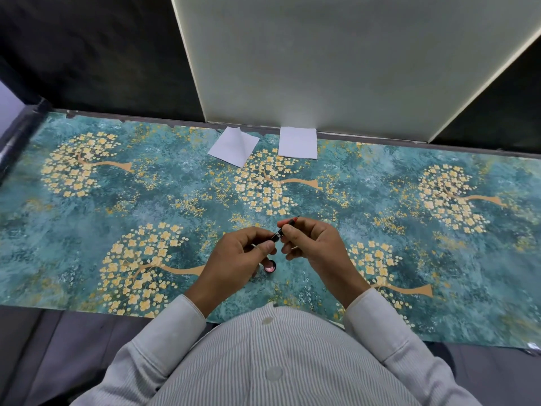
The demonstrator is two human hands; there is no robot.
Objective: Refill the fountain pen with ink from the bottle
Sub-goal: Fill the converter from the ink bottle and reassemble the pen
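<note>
Both hands meet over the middle of the teal flowered table cover (pixel 380 186). My right hand (pixel 313 244) pinches a slim dark pen part (pixel 288 222) with a reddish section, its thin tip pointing up and to the right. My left hand (pixel 234 256) grips the lower, black and silver end (pixel 276 236) of the same pen between thumb and fingers. Just below the hands stands a small round ink bottle (pixel 270 266) with an open, pinkish mouth, partly hidden by my left hand.
Two white paper sheets lie at the far edge: one folded (pixel 232 146), one flat (pixel 298 142). A pale upright panel (pixel 322 68) stands behind them, dark walls at either side. My striped shirt fills the bottom of the view.
</note>
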